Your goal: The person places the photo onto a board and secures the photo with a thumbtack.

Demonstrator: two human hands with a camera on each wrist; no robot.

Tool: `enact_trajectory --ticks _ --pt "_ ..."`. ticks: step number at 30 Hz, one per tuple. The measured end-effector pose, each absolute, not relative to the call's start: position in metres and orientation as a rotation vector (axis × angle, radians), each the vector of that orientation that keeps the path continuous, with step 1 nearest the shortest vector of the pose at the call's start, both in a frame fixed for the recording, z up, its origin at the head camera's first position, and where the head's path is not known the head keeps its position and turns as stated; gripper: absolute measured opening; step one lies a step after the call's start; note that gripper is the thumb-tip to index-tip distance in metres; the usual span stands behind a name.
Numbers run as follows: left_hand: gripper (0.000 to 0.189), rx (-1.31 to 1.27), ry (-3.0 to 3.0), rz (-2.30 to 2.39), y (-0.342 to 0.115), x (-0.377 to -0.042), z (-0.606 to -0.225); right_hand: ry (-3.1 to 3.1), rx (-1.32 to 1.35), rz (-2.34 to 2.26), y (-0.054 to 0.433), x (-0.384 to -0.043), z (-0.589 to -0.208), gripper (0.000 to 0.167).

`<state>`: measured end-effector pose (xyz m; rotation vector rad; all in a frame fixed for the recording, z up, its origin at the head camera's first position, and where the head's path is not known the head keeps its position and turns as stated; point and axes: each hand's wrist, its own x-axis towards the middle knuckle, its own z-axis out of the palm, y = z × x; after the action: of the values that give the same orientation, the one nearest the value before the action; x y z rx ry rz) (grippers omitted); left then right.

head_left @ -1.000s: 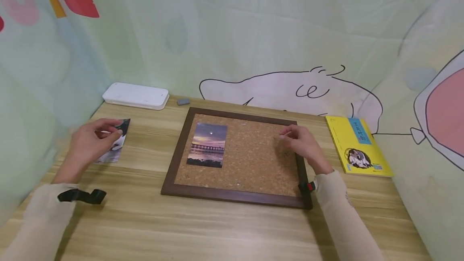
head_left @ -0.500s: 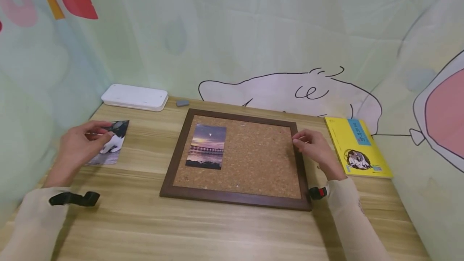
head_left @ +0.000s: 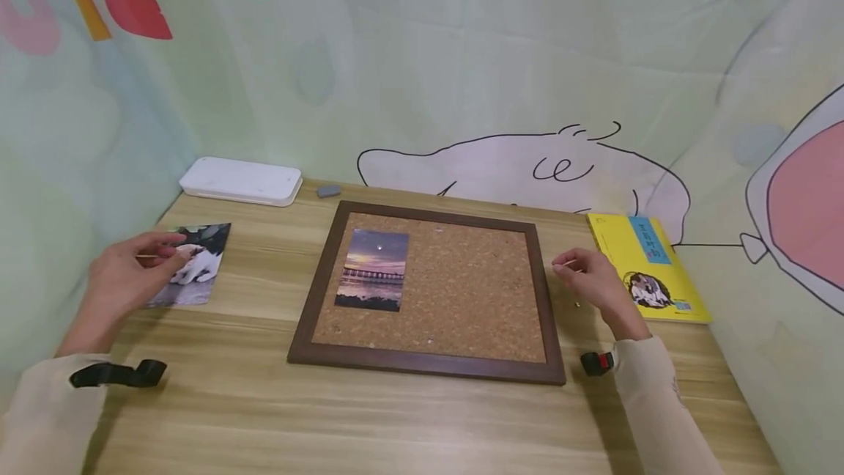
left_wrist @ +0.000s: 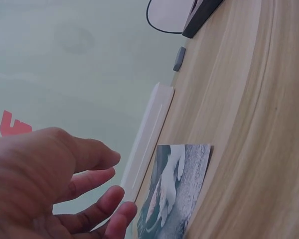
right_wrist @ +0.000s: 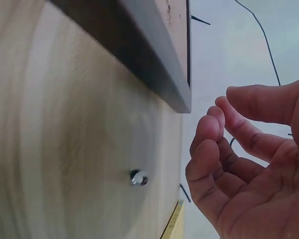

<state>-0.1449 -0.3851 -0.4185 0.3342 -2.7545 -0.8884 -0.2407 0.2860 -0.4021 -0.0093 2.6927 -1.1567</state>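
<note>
My left hand (head_left: 128,273) hovers over a loose photo (head_left: 198,266) of a white-furred animal at the table's left side. In the left wrist view the thumb and fingers are apart, holding nothing, beside the photo (left_wrist: 177,184). To the right of the framed cork board (head_left: 475,292), my right hand (head_left: 593,281) hangs above the table, fingers loosely bent around nothing. Below it lies a small shiny metal piece, perhaps a thumbtack (right_wrist: 138,178), tiny in the head view. A sunset pier photo (head_left: 372,270) is on the board's left part, a bright tack head (head_left: 379,247) near its top.
Behind the left photo stands a white flat case (head_left: 240,180), with a grey eraser-like block (head_left: 328,190) beside it. A yellow book (head_left: 642,262) lies at the right. A printed cloth backdrop (head_left: 422,57) closes off the back and sides of the wooden table (head_left: 369,416).
My right hand has moved right, from above the cork board to past its right edge. The left hand has shifted slightly left and down, uncovering more of the animal photo.
</note>
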Motion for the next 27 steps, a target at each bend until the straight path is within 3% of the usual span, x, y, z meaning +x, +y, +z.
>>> enact_trajectory --ticks 27 --pt "0.051 0.504 -2.918 -0.778 -0.401 -0.139 -0.428 2.663 0.072 -0.868 0.335 -0.229 -0.415 0.03"
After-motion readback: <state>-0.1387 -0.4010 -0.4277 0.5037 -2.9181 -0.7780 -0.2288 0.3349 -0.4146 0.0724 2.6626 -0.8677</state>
